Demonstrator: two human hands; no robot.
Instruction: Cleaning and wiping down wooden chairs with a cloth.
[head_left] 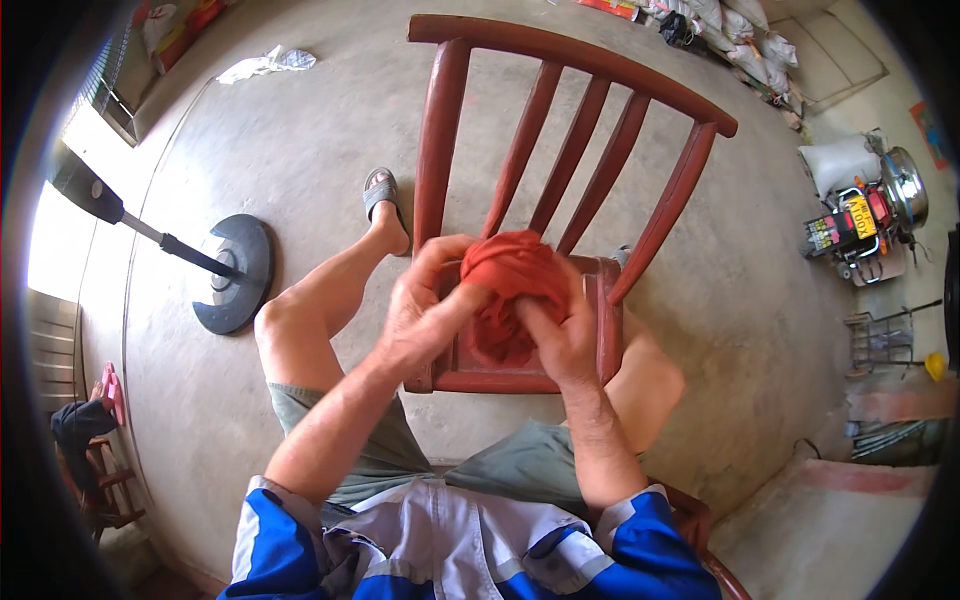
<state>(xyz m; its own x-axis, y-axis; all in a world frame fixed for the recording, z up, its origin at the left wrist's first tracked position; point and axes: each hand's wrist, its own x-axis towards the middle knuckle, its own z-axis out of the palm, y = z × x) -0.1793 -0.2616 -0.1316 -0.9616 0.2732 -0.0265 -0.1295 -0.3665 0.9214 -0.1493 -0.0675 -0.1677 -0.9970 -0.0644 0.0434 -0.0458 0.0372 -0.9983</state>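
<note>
A bunched orange-red cloth is gathered between my two hands, just above the seat of a reddish-brown wooden chair. My left hand grips the cloth's left side, its thumb pressed into the folds. On the right side my right hand holds it too, with the thumb dug in near the middle. Both hands are slightly blurred. The cloth hides much of the seat, and whether it touches the seat I cannot tell. The chair's slatted backrest rises on the far side, away from me.
A black pole on a round base stands left. White plastic lies on the concrete floor at the far left. Stuffed sacks and a motorbike are on the right. Another person's leg shows at the left edge.
</note>
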